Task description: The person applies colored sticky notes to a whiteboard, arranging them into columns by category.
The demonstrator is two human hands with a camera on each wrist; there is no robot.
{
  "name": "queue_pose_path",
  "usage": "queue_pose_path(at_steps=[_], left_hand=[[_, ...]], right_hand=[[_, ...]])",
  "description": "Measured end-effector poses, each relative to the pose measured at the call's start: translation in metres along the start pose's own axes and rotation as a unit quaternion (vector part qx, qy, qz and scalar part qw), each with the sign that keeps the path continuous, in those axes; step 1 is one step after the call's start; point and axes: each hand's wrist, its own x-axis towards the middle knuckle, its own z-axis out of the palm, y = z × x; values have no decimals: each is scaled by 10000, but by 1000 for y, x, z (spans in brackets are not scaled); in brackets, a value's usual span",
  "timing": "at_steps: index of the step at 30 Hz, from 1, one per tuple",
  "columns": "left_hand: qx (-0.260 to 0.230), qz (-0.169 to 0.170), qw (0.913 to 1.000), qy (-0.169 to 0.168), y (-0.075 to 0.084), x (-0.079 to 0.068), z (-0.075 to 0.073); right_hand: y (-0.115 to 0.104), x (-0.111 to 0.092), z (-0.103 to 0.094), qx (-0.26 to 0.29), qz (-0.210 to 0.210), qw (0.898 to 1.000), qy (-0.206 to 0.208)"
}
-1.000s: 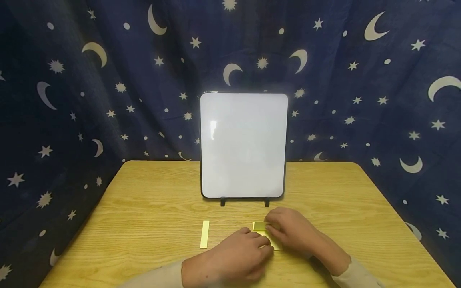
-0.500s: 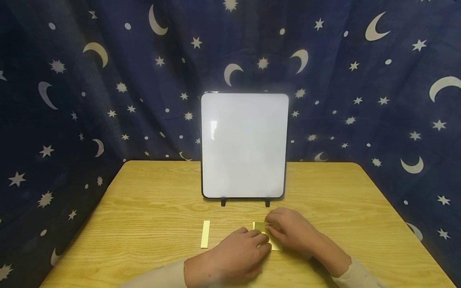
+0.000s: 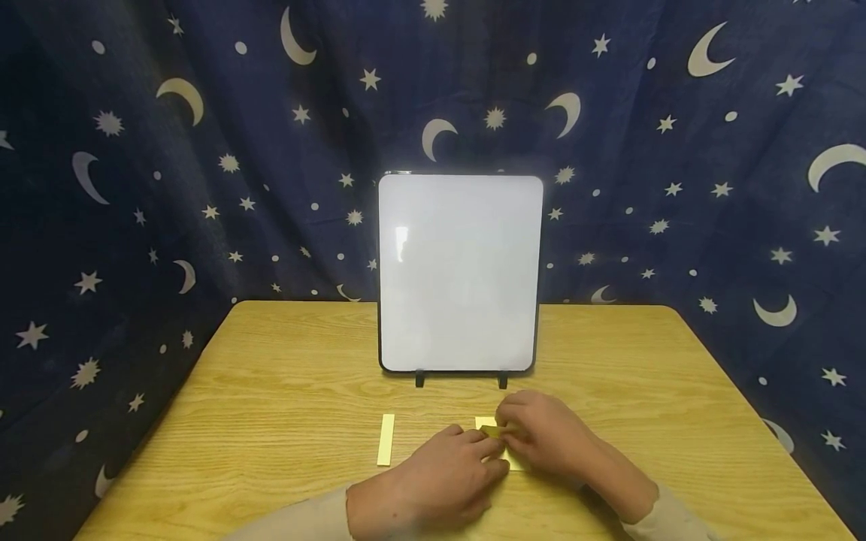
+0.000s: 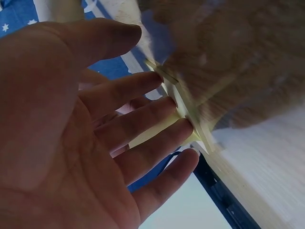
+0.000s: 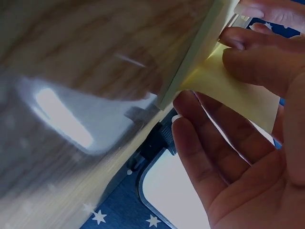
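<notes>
Left hand (image 3: 449,477), fingers (image 4: 138,124) spread, touches the yellow pad (image 3: 484,421); right hand (image 3: 546,434) pinches its lifted sheet (image 5: 252,101).

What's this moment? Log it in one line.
left hand: touches yellow paper | right hand: pinches its raised part | yellow strip: flat on table | whiteboard: upright

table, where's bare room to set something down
Bare: the table left of the yellow strip, and right of the whiteboard, behind the right hand. Crowded: around the yellow paper, which it pinches and the left hand touches.
</notes>
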Motion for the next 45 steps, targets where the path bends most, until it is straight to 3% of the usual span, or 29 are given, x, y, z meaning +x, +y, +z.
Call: queue_pose_path(at_steps=[12, 29, 45], left_hand=[[-260, -5, 9996, -79, -3, 1, 1], [-442, 63, 9987, -228, -5, 3, 1], [-436, 92, 9990, -37, -7, 5, 2]], right_hand=[[2, 5, 4, -148, -12, 9999, 79], [5, 9, 0, -145, 129, 9997, -161], [7, 12, -3, -171, 83, 9995, -252]])
